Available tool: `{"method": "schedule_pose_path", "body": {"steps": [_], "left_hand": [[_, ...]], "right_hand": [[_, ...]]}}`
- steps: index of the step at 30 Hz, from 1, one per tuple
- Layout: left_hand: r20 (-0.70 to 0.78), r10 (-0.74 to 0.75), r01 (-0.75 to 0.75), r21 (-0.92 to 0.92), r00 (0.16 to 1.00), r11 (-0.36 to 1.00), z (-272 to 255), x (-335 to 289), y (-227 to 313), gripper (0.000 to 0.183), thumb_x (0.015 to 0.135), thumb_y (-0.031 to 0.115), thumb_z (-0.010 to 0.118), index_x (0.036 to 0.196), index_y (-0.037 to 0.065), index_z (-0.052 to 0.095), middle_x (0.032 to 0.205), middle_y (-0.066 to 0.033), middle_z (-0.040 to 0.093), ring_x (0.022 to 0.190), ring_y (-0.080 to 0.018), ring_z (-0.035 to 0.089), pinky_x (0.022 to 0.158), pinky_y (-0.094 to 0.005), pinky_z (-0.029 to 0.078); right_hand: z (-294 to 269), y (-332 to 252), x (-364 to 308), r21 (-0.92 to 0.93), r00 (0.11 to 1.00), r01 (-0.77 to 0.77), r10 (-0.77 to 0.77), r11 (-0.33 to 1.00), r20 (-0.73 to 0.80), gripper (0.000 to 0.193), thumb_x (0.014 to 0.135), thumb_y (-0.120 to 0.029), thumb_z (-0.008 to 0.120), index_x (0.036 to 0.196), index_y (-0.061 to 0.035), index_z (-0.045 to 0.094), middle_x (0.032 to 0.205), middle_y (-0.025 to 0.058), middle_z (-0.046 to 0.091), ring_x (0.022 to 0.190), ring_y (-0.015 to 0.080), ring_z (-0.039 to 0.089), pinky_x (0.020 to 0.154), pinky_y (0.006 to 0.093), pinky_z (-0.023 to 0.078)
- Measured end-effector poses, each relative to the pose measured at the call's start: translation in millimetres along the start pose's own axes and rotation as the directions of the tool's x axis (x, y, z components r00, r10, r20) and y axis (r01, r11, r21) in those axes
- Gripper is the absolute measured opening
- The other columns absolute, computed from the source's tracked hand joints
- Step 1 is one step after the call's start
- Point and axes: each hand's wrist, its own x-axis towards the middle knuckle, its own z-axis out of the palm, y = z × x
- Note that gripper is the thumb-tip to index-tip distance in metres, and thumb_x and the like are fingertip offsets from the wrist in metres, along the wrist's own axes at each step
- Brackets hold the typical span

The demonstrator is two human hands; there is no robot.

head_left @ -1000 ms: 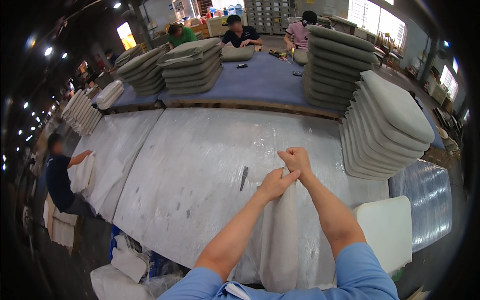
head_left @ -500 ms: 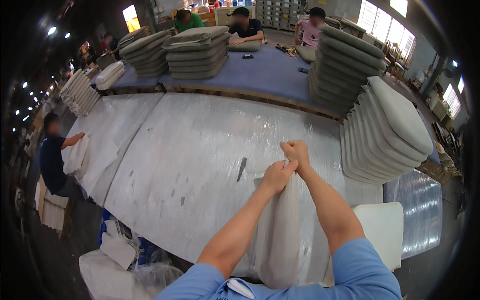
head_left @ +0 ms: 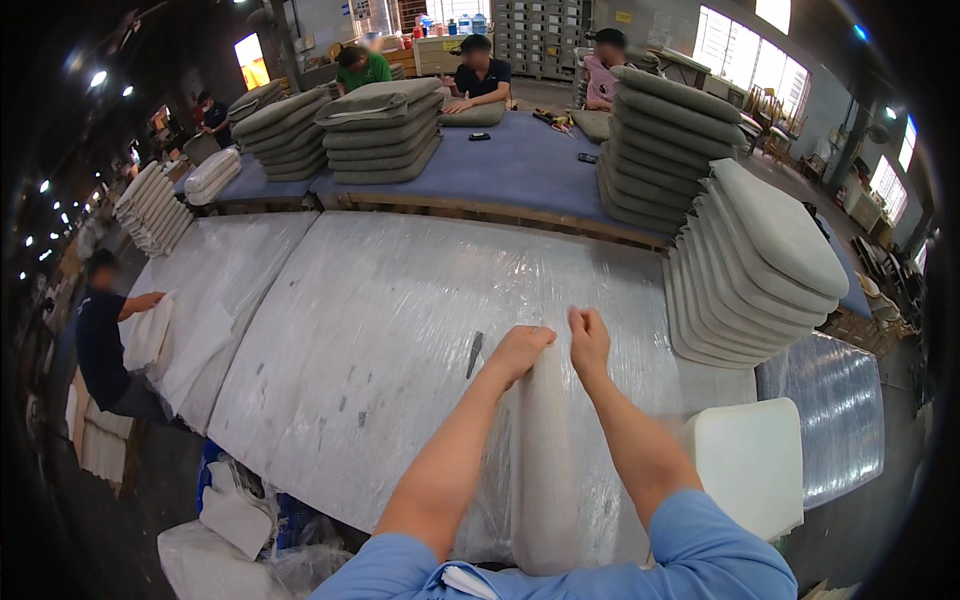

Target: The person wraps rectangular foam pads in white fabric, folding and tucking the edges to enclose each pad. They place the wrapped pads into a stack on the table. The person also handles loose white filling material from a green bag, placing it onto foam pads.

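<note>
A light grey cushion stands on its edge close to my body, its long side running away from me. What looks like thin clear film hangs about its left side. At its far upper end my left hand is closed, gripping the cushion's edge or cover. Just to the right, apart from the cushion, my right hand is raised with curled fingers; whatever it may hold is too small to see. Both rest over a table covered in shiny clear plastic.
Pale cushions are stacked at the right, beside a tall grey-green stack. A white pad lies near my right arm. Several people sit behind a blue table. Another person handles cushions at the left. Plastic-wrapped pieces lie lower left.
My hands, close together half a second ago, have moved apart. The left shifted a little left with the cushion's end; the right came away from it. The view has tilted slightly upward.
</note>
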Motion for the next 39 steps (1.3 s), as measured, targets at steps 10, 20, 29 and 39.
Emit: {"method": "schedule_pose_path", "body": {"steps": [10,20,29,39], "left_hand": [[-0.148,-0.016,-0.027,-0.285,0.989,0.958,-35,-7,-20,0.033,0.090,0.028,0.062,0.089,-0.004,0.070,0.087,-0.0097,0.068,0.078,-0.0188,0.061,0.070,-0.0354,0.047],[-0.376,-0.041,-0.161,-0.488,0.926,0.858,-101,-44,-66,0.026,0.088,0.025,0.063,0.095,0.000,0.068,0.090,-0.0078,0.068,0.081,-0.0184,0.062,0.072,-0.0330,0.049],[-0.467,-0.147,-0.160,-0.555,0.872,0.817,-68,-268,-153,0.079,0.100,0.029,0.067,0.160,0.009,0.021,0.150,-0.0199,0.047,0.135,-0.0328,0.050,0.108,-0.0512,0.045],[-0.519,-0.481,-0.035,-0.704,0.706,0.709,20,-364,-224,0.068,0.096,0.023,0.069,0.150,-0.001,0.035,0.138,-0.0217,0.056,0.120,-0.0357,0.060,0.099,-0.0519,0.052]], "right_hand": [[-139,202,-220,-0.607,0.354,-0.604,0.856,0.517,0.377,0.058,0.101,-0.058,0.053,0.116,-0.0047,0.069,0.100,0.0137,0.071,0.087,0.0265,0.069,0.069,0.0430,0.054],[-115,166,-306,-0.434,-0.059,-0.875,0.841,0.216,0.538,0.069,0.104,-0.066,0.039,0.146,-0.0129,0.053,0.136,0.0175,0.063,0.118,0.0358,0.064,0.099,0.0524,0.050],[-157,164,-240,0.306,0.370,-0.928,0.630,0.213,0.682,0.062,0.102,-0.055,0.055,0.141,-0.0070,0.058,0.139,0.0124,0.064,0.129,0.0272,0.059,0.111,0.0456,0.045],[-152,72,-195,0.074,0.601,-0.758,0.651,0.648,0.464,0.066,0.088,-0.035,0.080,0.139,-0.0005,0.056,0.118,0.0189,0.068,0.091,0.0295,0.072,0.066,0.0425,0.060]]}}
